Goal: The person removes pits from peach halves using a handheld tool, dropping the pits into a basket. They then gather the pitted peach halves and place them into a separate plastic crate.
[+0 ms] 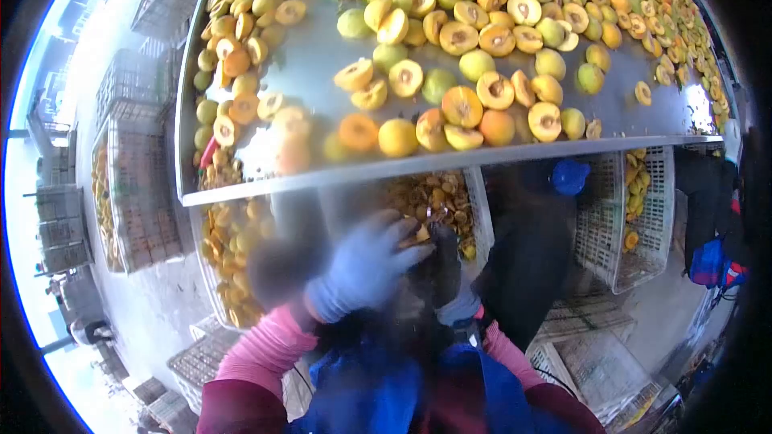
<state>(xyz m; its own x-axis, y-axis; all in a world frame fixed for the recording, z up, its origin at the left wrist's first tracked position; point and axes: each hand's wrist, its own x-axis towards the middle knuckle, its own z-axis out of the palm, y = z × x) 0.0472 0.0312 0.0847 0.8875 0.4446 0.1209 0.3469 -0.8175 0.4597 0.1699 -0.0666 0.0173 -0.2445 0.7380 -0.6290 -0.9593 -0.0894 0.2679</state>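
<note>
Below the front rim of the metal desk [314, 48], two gloved hands work close together. The left hand [362, 265] has on a pale blue glove. Its fingers are bent partway shut, and a small bit of yellow fruit [420, 235] sits at the tips, held there as far as I can see. The right hand [449, 273] is just beside it. It looks dark and blurry, with blue near the wrist, so I cannot tell how far open it is or what it holds.

Pink sleeves [269, 345] cover both arms, and a blue apron [374, 386] hangs in front of the body. Under the hands is a crate [482, 221] with lots of fruit pieces in it. Next to it, on the left, another pile of yellow fruit [229, 265] fills a crate too.

Up on the desk lie many round yellow and orange fruits [496, 90]. Lots are cut in half, with brown middles showing. A small red thing [209, 151] lies by the left edge. Off to the right, a white crate [599, 229] has some yellow fruit inside.
</note>
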